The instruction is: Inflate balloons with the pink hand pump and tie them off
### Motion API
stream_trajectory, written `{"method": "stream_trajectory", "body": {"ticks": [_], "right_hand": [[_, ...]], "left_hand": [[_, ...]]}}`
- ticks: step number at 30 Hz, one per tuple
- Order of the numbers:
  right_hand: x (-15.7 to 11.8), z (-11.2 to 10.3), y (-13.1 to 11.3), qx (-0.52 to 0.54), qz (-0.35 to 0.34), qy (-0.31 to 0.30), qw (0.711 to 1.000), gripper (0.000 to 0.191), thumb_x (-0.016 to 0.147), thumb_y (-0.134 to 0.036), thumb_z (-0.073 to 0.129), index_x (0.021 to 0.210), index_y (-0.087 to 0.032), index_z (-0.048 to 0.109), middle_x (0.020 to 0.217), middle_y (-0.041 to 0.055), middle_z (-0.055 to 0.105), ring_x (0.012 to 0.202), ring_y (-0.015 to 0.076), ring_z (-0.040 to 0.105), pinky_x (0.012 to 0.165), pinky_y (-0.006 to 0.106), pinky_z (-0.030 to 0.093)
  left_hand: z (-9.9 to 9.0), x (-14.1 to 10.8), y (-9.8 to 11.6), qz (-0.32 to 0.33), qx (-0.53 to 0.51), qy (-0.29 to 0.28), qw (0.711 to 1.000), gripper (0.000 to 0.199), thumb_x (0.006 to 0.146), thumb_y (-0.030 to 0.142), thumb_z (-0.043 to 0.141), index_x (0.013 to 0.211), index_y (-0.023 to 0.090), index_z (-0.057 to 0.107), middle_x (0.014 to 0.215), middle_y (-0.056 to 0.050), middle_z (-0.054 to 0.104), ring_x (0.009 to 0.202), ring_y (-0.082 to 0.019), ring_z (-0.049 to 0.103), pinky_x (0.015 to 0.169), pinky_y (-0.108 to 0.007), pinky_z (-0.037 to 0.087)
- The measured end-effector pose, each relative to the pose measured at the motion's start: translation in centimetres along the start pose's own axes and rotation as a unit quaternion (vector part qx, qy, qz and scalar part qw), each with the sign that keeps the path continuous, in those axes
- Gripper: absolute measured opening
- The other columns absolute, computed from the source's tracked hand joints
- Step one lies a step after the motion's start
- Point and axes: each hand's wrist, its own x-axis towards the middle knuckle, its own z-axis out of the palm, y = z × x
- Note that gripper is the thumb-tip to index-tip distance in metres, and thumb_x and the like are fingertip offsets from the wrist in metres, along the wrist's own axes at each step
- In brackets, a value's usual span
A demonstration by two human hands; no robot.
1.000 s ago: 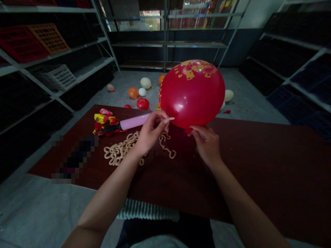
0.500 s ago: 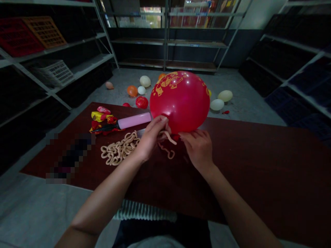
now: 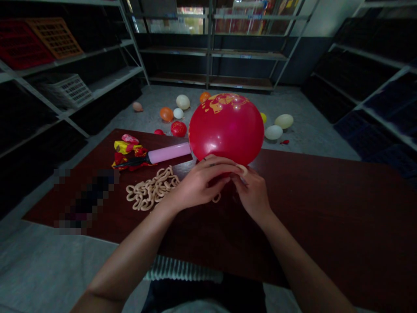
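A large red balloon (image 3: 226,128) with yellow print rests against my hands above the dark table. My left hand (image 3: 205,180) reaches across beneath it, fingers bent toward the right hand, with a bit of beige cord at the fingertips. My right hand (image 3: 252,189) is closed at the balloon's underside, pinching its neck, which is mostly hidden by the fingers. Left of my left hand lies a heap of beige cords (image 3: 150,191). Behind the heap are a pink pump (image 3: 169,152) and red and yellow balloon packets (image 3: 125,148). A small cord loop (image 3: 216,198) shows below my hands.
A blurred-out dark object (image 3: 91,198) lies on the table's (image 3: 325,208) left part. Several balloons (image 3: 183,102) are on the floor beyond. Metal shelves (image 3: 208,52) with crates (image 3: 54,38) stand around.
My left hand has moved right and turned over, its fingers now meeting my right hand. The cord end that hung from it has shifted right. The balloon has tilted, its print turning away.
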Motion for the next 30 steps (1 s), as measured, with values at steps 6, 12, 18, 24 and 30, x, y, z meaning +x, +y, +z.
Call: {"method": "stream_trajectory", "body": {"ticks": [6, 12, 18, 24, 30], "right_hand": [[0.2, -0.1, -0.7, 0.173, 0.091, 0.011, 0.981, 0.019, 0.085, -0.029, 0.059, 0.095, -0.029, 0.075, 0.1, -0.0002, 0.075, 0.093, 0.0188, 0.068, 0.088, 0.037, 0.052], [0.2, 0.2, -1.1, 0.284, 0.124, -0.002, 0.951, 0.014, 0.08, -0.032, 0.065, 0.086, -0.029, 0.077, 0.089, -0.0003, 0.075, 0.083, 0.0176, 0.068, 0.081, 0.037, 0.054], [0.4, 0.1, -1.6, 0.328, 0.136, -0.011, 0.935, 0.009, 0.075, -0.031, 0.072, 0.082, -0.028, 0.077, 0.085, -0.0005, 0.075, 0.079, 0.0167, 0.068, 0.075, 0.033, 0.054], [0.7, -0.8, -2.9, 0.417, 0.143, -0.092, 0.893, 0.039, 0.076, -0.034, 0.074, 0.114, -0.034, 0.07, 0.086, -0.0015, 0.073, 0.069, 0.0134, 0.063, 0.059, 0.027, 0.05], [0.1, -0.9, -2.8, 0.477, 0.169, -0.099, 0.857, 0.037, 0.079, -0.04, 0.072, 0.116, -0.034, 0.07, 0.056, -0.006, 0.057, 0.048, 0.0091, 0.043, 0.046, 0.025, 0.033]], "left_hand": [[-0.3, -0.2, -1.5, 0.068, 0.064, 0.005, 0.996, 0.043, 0.089, 0.009, 0.06, 0.131, 0.019, 0.058, 0.128, -0.012, 0.063, 0.119, -0.021, 0.057, 0.1, -0.041, 0.048], [0.2, -0.6, -2.1, 0.103, 0.09, 0.044, 0.99, 0.037, 0.088, 0.011, 0.063, 0.124, 0.018, 0.063, 0.119, -0.011, 0.067, 0.108, -0.02, 0.062, 0.091, -0.037, 0.053], [1.1, -1.1, -0.7, 0.112, 0.096, 0.118, 0.982, 0.024, 0.088, 0.01, 0.063, 0.109, 0.019, 0.07, 0.107, -0.008, 0.072, 0.095, -0.018, 0.064, 0.082, -0.033, 0.053], [0.8, -1.0, -0.2, 0.088, 0.058, 0.145, 0.984, 0.016, 0.09, 0.014, 0.061, 0.103, 0.018, 0.071, 0.098, -0.008, 0.073, 0.09, -0.018, 0.066, 0.081, -0.034, 0.05], [-0.5, -0.9, -0.3, 0.107, 0.11, 0.116, 0.981, 0.016, 0.089, 0.015, 0.063, 0.103, 0.017, 0.07, 0.098, -0.008, 0.073, 0.09, -0.018, 0.065, 0.081, -0.033, 0.05]]}}
